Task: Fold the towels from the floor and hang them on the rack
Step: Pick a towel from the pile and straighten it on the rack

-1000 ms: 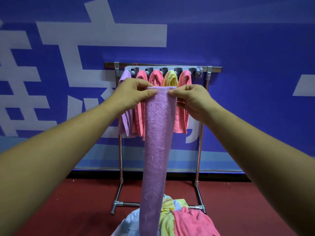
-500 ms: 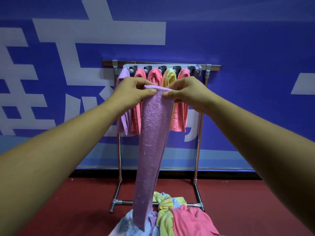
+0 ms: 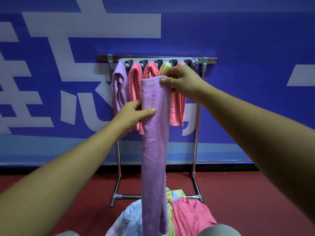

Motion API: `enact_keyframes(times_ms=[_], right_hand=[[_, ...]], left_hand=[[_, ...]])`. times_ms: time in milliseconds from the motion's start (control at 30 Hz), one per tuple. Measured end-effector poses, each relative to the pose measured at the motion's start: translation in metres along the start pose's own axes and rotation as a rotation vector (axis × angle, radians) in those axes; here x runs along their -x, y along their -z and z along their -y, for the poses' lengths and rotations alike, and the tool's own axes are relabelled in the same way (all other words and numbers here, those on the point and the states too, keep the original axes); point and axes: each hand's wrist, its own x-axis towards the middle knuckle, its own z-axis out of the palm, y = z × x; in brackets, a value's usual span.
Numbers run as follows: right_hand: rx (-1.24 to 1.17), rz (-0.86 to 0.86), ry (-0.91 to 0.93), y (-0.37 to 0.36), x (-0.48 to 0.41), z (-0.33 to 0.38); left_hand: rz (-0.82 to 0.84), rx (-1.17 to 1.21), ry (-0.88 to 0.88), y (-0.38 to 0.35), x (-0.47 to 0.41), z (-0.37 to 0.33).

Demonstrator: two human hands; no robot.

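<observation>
Single view, taken from a wide-angle camera on the person's head, facing squarely forward and somewhat downward at the blue wall (image 3: 238, 40), with the rack (image 3: 153, 57) standing in front of it at centre frame. Both forearms enter from the lower corners and converge on the left hand (image 3: 131, 114) and right hand (image 3: 184, 80), which sit close to the lens with the purple towel (image 3: 154, 150) hanging between them; the rack lies just beyond. The red floor (image 3: 255, 193) and the pile of towels (image 3: 190, 215) occupy the bottom edge, almost directly below the camera.
</observation>
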Motion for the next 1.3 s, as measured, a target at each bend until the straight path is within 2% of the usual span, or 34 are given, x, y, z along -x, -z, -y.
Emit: enact_keyframes(times_ms=[133, 367, 500, 600, 700, 800, 867, 900, 967, 1033, 1133, 1167, 1300], right_hand=[[-0.016, -0.019, -0.004, 0.0, 0.0, 0.001], [-0.147, -0.118, -0.05, 0.001, -0.007, -0.006], [-0.019, -0.282, -0.142, 0.009, -0.01, -0.024], [-0.007, -0.412, -0.325, 0.019, -0.005, -0.053], [-0.051, -0.436, -0.528, 0.019, 0.012, -0.084], [-0.153, -0.372, -0.807, 0.001, 0.034, -0.109], [-0.233, -0.24, -0.985, -0.02, 0.052, -0.12], [-0.199, -0.141, -1.026, -0.03, 0.058, -0.125], [-0.031, 0.048, -0.986, -0.045, 0.063, -0.131], [-0.07, 0.094, -0.806, -0.052, 0.056, -0.124], [-0.704, 0.177, -0.572, -0.049, 0.042, -0.093], [-0.785, 0.231, -0.517, -0.047, 0.038, -0.082], [-0.611, 0.477, -0.402, -0.042, 0.033, -0.067]], left_hand=[[0.015, -0.152, 0.079, -0.001, 0.012, 0.041], [0.011, -0.068, 0.256, -0.019, 0.036, 0.106], [0.01, -0.043, 0.313, -0.008, 0.035, 0.118], [0.032, -0.042, 0.279, 0.016, 0.024, 0.106], [0.085, 0.031, 0.261, 0.035, 0.011, 0.078], [0.148, 0.093, 0.253, 0.042, -0.002, 0.043], [0.199, 0.096, 0.251, 0.042, -0.01, 0.027], [0.229, 0.088, 0.264, 0.04, -0.012, 0.02], [0.285, 0.088, 0.288, 0.033, -0.016, 0.008], [0.343, 0.073, 0.304, 0.023, -0.014, -0.001], [0.424, 0.039, 0.316, 0.014, -0.012, -0.004], [0.433, 0.041, 0.32, 0.013, -0.012, -0.003], [0.426, 0.069, 0.328, 0.017, -0.014, 0.003]])
